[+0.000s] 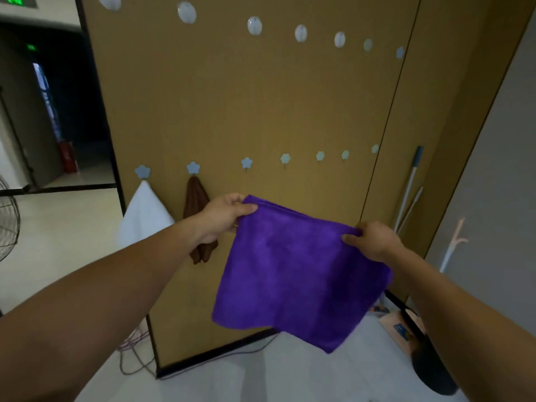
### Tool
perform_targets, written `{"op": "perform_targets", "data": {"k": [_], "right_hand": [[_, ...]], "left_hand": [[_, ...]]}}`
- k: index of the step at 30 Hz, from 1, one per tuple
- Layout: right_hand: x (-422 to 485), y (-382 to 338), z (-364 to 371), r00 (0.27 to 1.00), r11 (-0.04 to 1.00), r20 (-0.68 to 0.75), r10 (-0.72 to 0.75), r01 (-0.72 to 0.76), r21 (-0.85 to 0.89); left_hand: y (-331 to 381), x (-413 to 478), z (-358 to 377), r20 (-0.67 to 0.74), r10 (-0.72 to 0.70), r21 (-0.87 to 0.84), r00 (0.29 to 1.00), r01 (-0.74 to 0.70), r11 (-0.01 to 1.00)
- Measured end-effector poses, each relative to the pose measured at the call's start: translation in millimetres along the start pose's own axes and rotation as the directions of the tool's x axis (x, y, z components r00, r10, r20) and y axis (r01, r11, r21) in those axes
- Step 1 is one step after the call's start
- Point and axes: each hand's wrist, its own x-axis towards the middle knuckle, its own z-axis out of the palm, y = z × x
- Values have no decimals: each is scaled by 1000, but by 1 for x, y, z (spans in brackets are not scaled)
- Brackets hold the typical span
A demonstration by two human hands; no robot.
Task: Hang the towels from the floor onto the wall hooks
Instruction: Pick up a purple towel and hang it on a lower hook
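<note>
A purple towel [293, 274] hangs folded in front of me, held by its top edge. My left hand [223, 216] pinches the upper left corner and my right hand [371, 239] pinches the upper right corner. Behind it a tan wall panel [232, 105] carries a lower row of flower-shaped hooks. A white towel [145, 213] hangs from the leftmost hook [142, 171], a brown towel [195, 204] from the second hook [193, 167]. The third hook [246, 163] is bare, just above my left hand.
Several more bare hooks run right along the lower row, with round hooks [254, 25] in a higher row. Mop handles [409, 190] lean at the right. A fan [8, 219] stands at the left edge. Cables [136, 352] lie on the floor by the panel's base.
</note>
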Motion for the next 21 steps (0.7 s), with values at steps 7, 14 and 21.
{"op": "perform_targets", "data": {"k": [7, 14, 21], "right_hand": [[-31, -121, 6, 906, 650, 129, -403, 184, 738], [-30, -170, 3, 980, 450, -70, -188, 149, 880], [-4, -178, 4, 990, 372, -124, 67, 91, 924]], "left_hand": [[10, 14, 33, 215, 163, 95, 963, -187, 978], [-22, -3, -26, 382, -90, 90, 920, 60, 994], [-52, -19, -80, 371, -252, 237, 894, 171, 956]]}}
